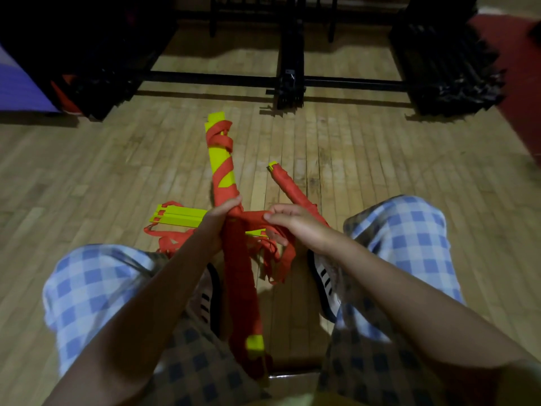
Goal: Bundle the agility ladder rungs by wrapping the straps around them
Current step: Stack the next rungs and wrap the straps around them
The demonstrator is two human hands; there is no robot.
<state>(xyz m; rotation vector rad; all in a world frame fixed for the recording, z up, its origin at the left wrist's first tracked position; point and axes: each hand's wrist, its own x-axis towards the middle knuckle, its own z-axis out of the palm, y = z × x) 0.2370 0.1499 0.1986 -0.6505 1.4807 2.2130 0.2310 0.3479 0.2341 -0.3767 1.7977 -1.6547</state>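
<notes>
Wood-plank gym floor (pixel 366 159) fills the view, w/ dark metal equipment frames (pixel 289 80) along the far edge, a purple mat (pixel 17 83) at far left and a red mat (pixel 521 83) at far right. A seated person in blue-and-white checked trousers (pixel 96 285) looks down between both knees, white sneakers w/ black stripes (pixel 325 282) planted on the planks. Held up at center, running from near the lap away toward the frames, is the main bundle of yellow agility ladder rungs (pixel 222 168), its near half fully covered by red strap, its far half crossed by looser spiral turns w/ yellow showing between. Left hand (pixel 218 222) grips this bundle around its middle, fingers curled over the wrapped part. Right hand (pixel 292 224) pinches a length of red strap (pixel 254 215) stretched taut across from the bundle, thumb and fingertips closed on it. Behind the right hand, a second wrapped bundle (pixel 292 189) lies angled on the floor, only a yellow tip exposed. Left of the hands, unwrapped yellow rungs (pixel 178 216) lie flat on the floor, stacked side by side. Loose red strap ends (pixel 278 259) hang and tangle under the right hand, betw. the shoes.
</notes>
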